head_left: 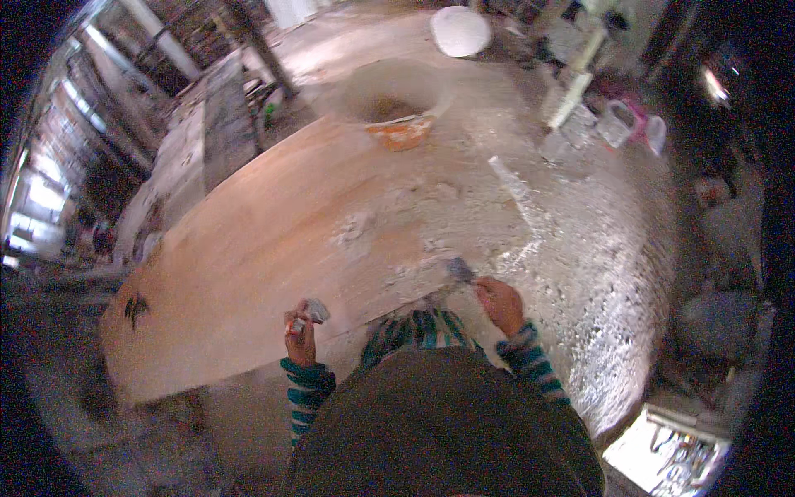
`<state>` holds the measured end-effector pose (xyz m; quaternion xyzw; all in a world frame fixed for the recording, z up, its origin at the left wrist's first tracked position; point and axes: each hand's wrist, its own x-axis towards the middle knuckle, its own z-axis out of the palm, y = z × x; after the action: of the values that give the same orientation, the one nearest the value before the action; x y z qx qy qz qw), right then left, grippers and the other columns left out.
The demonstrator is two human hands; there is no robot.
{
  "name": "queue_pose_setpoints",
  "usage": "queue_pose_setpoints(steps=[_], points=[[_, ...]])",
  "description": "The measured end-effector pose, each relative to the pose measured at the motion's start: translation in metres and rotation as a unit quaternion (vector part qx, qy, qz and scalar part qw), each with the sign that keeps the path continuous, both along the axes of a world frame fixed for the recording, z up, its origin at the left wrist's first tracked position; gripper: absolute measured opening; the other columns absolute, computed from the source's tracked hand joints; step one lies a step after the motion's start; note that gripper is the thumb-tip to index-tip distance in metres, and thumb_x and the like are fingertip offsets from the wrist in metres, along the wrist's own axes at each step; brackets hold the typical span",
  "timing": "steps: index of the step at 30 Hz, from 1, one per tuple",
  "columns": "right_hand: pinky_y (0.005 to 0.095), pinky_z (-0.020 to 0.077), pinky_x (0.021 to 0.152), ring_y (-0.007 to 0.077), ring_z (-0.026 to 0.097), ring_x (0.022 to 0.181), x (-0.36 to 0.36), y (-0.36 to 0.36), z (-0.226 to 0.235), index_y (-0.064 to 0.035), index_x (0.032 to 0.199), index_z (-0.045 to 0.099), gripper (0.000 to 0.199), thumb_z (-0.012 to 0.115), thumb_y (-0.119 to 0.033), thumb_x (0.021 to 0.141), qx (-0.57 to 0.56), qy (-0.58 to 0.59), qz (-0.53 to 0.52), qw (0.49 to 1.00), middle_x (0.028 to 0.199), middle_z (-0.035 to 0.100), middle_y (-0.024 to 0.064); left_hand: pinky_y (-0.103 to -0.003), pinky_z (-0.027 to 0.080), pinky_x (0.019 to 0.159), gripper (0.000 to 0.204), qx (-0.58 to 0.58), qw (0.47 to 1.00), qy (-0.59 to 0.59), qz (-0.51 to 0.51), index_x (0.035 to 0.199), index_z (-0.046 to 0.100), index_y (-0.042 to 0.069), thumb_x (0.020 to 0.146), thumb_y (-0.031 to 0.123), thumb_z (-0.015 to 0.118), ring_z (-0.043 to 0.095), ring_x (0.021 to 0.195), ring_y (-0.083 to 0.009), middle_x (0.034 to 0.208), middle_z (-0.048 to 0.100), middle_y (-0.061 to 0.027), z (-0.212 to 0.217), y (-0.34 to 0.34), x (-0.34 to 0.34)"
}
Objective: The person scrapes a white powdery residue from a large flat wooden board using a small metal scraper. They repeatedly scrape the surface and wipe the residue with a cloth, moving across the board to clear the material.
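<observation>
My left hand [301, 341] is closed around a small whitish lump [315, 311] with a bit of orange beside it; its exact kind is too blurred to tell. My right hand [502, 306] grips a small tool with a flat, dark grey-blue end [460, 269], perhaps a scraper or a brush. That end lies over the near edge of a broad wooden board [240, 240], where whitish crumbs and smears are spread. Both hands are at the board's near side, the left one just above its bare part.
A round tub [400, 135] with an orange patch stands at the board's far side. Right of the board lies a rough, pitted pale surface [604, 290]. Farther off are a white round object [460, 31], pale containers [614, 124] and a wooden post [258, 50].
</observation>
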<state>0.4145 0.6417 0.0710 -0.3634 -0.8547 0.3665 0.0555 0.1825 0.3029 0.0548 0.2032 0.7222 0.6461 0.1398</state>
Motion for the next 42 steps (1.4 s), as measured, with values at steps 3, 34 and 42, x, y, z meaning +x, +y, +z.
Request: queue_pose_setpoints(steps=[3,34,42], points=[[0.0377,0.0477,0.07,0.0315,0.061,0.079,0.02,0.001,-0.003,-0.0086,0.097,0.062,0.025,0.055,-0.027,0.081,0.008,-0.023,-0.011,1.0,0.086,0.063,0.0153,-0.033,0.044,0.081,0.006,-0.125,0.978,0.159,0.05,0.092,0.046,0.003,0.086,0.002,0.047,0.053,0.091,-0.0188,0.112,0.051,-0.0132,0.008,-0.045,-0.023],[0.0274,0.0458,0.069,0.0164,0.059,0.077,0.015,-0.171,0.032,-0.0042,0.105,0.059,0.027,0.057,-0.021,0.084,0.007,0.028,-0.082,0.996,0.087,0.064,0.0095,-0.049,0.043,0.056,0.017,-0.439,0.876,0.176,-0.093,0.09,0.05,0.003,0.082,0.018,0.049,0.057,0.065,-0.0385,0.079,0.059,-0.0195,-0.064,-0.119,-0.014],[0.0303,0.0467,0.07,0.0186,0.061,0.081,-0.009,-0.205,0.038,-0.0048,0.103,0.059,0.029,0.06,-0.025,0.082,-0.055,0.022,-0.056,0.997,0.09,0.064,0.0103,-0.036,0.045,0.065,0.027,0.015,0.98,0.148,-0.129,0.11,0.048,0.005,0.083,0.008,0.048,0.056,0.075,-0.0273,0.084,0.057,-0.0097,-0.017,0.012,0.059]])
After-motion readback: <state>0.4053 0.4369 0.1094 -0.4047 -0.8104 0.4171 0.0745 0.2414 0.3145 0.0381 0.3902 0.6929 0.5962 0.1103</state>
